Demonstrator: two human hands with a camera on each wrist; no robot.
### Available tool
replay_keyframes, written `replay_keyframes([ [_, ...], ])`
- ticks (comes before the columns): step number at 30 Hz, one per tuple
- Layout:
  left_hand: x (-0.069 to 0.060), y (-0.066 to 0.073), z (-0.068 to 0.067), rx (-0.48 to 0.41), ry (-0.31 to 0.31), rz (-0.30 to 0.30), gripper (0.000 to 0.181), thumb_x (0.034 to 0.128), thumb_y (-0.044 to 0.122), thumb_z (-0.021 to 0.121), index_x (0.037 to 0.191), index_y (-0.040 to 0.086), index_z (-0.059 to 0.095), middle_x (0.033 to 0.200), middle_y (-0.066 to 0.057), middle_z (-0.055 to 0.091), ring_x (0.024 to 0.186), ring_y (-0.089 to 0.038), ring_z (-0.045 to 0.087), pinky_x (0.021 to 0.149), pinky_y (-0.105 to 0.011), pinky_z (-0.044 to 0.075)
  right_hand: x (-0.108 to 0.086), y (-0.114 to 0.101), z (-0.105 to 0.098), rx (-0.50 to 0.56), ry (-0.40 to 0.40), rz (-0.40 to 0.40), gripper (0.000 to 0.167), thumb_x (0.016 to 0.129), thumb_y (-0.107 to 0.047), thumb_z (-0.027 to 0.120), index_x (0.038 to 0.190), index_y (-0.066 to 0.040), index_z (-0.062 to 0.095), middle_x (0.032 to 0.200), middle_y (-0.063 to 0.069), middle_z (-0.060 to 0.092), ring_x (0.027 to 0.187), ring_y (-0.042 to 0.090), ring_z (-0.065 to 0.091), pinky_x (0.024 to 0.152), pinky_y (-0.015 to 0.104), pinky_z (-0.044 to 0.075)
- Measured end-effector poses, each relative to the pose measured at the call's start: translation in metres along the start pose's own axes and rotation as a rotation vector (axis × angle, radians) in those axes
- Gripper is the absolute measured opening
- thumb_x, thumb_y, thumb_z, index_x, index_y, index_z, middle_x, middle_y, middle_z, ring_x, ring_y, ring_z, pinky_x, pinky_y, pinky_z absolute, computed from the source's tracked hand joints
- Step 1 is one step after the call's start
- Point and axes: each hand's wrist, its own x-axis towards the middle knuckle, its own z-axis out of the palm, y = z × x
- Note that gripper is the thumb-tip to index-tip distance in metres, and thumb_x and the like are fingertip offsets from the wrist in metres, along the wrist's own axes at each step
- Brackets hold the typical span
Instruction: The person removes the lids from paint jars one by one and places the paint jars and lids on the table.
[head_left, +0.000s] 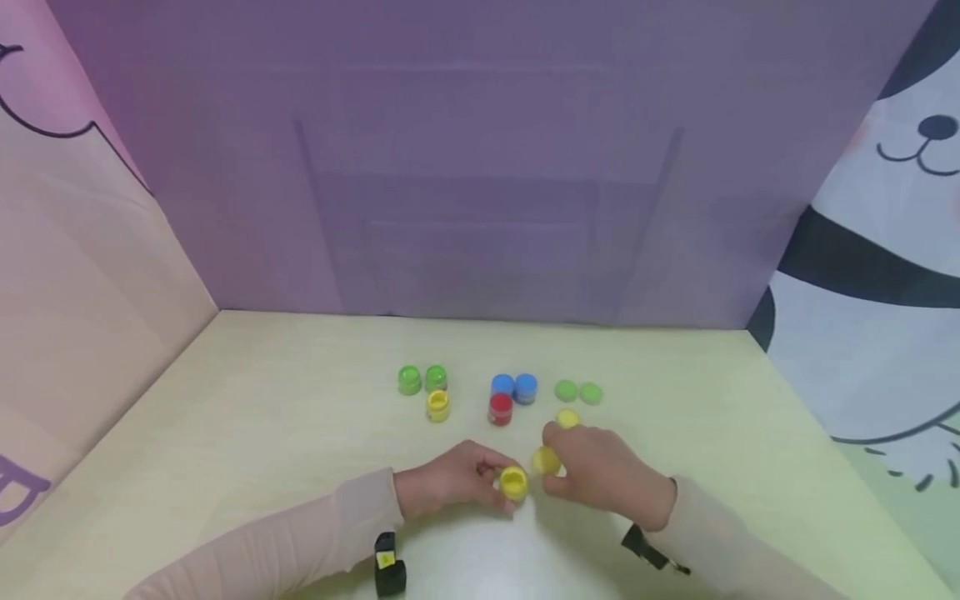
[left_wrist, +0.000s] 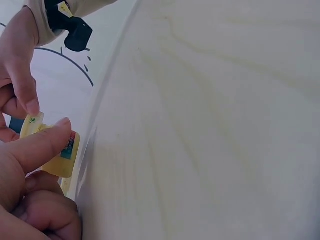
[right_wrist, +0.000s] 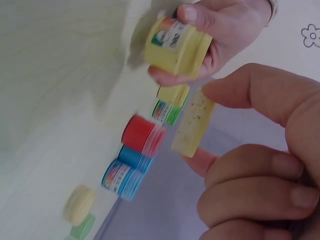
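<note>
My left hand [head_left: 453, 481] grips a small yellow paint jar [head_left: 513, 483] that has no lid on, tilted a little above the table. Just to its right, my right hand [head_left: 611, 473] pinches a round yellow lid [head_left: 546, 461] between thumb and forefinger. In the right wrist view that lid [right_wrist: 193, 125] is seen edge-on, with dark specks on its side, apart from the jar [right_wrist: 172, 47]. A printed label shows on the jar's side. Beyond the right hand's fingertips a second yellow lid [head_left: 567, 417] lies on the table.
Two green jars [head_left: 409, 380] and another yellow jar [head_left: 438, 406] stand at the back of the table. Beside them are two blue jars [head_left: 526, 388] with a red jar [head_left: 500, 408] in front. Two green lids [head_left: 566, 391] lie to the right. A purple panel [head_left: 487, 250] rises behind.
</note>
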Motion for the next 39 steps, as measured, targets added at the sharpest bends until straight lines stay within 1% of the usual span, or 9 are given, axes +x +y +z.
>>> replay_keyframes([
  [3, 0.0, -0.001, -0.003, 0.003, 0.001, -0.001, 0.035, 0.0709, 0.014, 0.081, 0.103, 0.023, 0.072, 0.061, 0.004, 0.043, 0.061, -0.013, 0.037, 0.062, -0.025, 0.034, 0.0, 0.007, -0.001, 0.001, -0.007, 0.024, 0.024, 0.077, -0.024, 0.071, 0.085, -0.011, 0.052, 0.059, -0.003, 0.044, 0.051, 0.012, 0.039, 0.046, 0.025, 0.033],
  [7, -0.003, -0.004, -0.01, -0.004, 0.008, 0.019, 0.034, 0.0713, 0.015, 0.081, 0.104, 0.02, 0.072, 0.061, 0.003, 0.044, 0.059, -0.012, 0.038, 0.058, -0.023, 0.034, -0.001, 0.018, -0.002, -0.027, 0.006, 0.033, 0.026, 0.078, -0.026, 0.072, 0.09, -0.01, 0.054, 0.06, -0.003, 0.045, 0.052, 0.012, 0.04, 0.046, 0.026, 0.033],
  [11, -0.008, -0.006, -0.021, -0.031, 0.024, 0.029, 0.037, 0.0716, 0.013, 0.08, 0.107, 0.015, 0.07, 0.062, 0.003, 0.044, 0.059, -0.011, 0.037, 0.055, -0.022, 0.033, -0.001, 0.031, -0.004, -0.042, 0.037, 0.039, 0.029, 0.079, -0.025, 0.072, 0.095, -0.008, 0.055, 0.063, -0.002, 0.047, 0.053, 0.013, 0.041, 0.047, 0.026, 0.036],
  [18, -0.017, -0.012, -0.04, -0.047, 0.069, 0.015, 0.044, 0.0736, 0.008, 0.078, 0.116, 0.009, 0.066, 0.062, 0.003, 0.04, 0.06, -0.011, 0.036, 0.054, -0.021, 0.03, 0.0, 0.05, -0.004, -0.003, 0.08, 0.021, 0.029, 0.078, -0.02, 0.072, 0.098, -0.006, 0.056, 0.064, -0.002, 0.049, 0.055, 0.012, 0.042, 0.048, 0.026, 0.037],
  [23, -0.022, -0.019, -0.055, -0.029, 0.131, -0.028, 0.045, 0.0739, 0.011, 0.078, 0.117, 0.011, 0.066, 0.063, 0.003, 0.039, 0.06, -0.011, 0.035, 0.055, -0.022, 0.031, 0.006, 0.066, -0.003, 0.02, 0.062, 0.059, 0.032, 0.078, -0.019, 0.072, 0.102, -0.004, 0.056, 0.067, 0.0, 0.053, 0.057, 0.013, 0.044, 0.049, 0.026, 0.038],
  [26, -0.025, -0.022, -0.063, -0.023, 0.169, -0.048, 0.045, 0.0736, 0.013, 0.079, 0.117, 0.011, 0.066, 0.063, 0.003, 0.038, 0.061, -0.012, 0.035, 0.056, -0.023, 0.032, 0.01, 0.076, -0.004, 0.02, 0.051, 0.078, 0.032, 0.077, -0.018, 0.072, 0.101, -0.004, 0.057, 0.073, 0.004, 0.059, 0.061, 0.016, 0.05, 0.052, 0.03, 0.042],
  [30, -0.029, -0.024, -0.074, -0.044, 0.196, -0.058, 0.046, 0.0741, 0.014, 0.079, 0.118, 0.01, 0.065, 0.064, 0.003, 0.038, 0.061, -0.012, 0.036, 0.055, -0.023, 0.032, 0.015, 0.085, -0.005, 0.011, 0.04, 0.089, 0.03, 0.075, -0.016, 0.073, 0.098, -0.003, 0.059, 0.084, 0.01, 0.065, 0.069, 0.021, 0.058, 0.058, 0.035, 0.047],
  [36, -0.036, -0.028, -0.09, -0.028, 0.254, -0.068, 0.046, 0.0762, 0.015, 0.077, 0.12, 0.01, 0.063, 0.065, 0.002, 0.04, 0.063, -0.012, 0.037, 0.055, -0.023, 0.034, 0.021, 0.095, -0.005, 0.034, 0.006, 0.11, 0.029, 0.075, -0.015, 0.073, 0.098, -0.003, 0.059, 0.091, 0.012, 0.065, 0.079, 0.027, 0.06, 0.067, 0.041, 0.049],
  [39, -0.038, -0.029, -0.098, -0.017, 0.29, -0.09, 0.047, 0.0767, 0.017, 0.077, 0.122, 0.011, 0.063, 0.066, 0.002, 0.039, 0.063, -0.013, 0.037, 0.056, -0.024, 0.034, 0.024, 0.097, -0.005, 0.039, -0.001, 0.111, 0.028, 0.075, -0.015, 0.072, 0.097, -0.003, 0.06, 0.091, 0.011, 0.065, 0.081, 0.027, 0.06, 0.069, 0.041, 0.048],
])
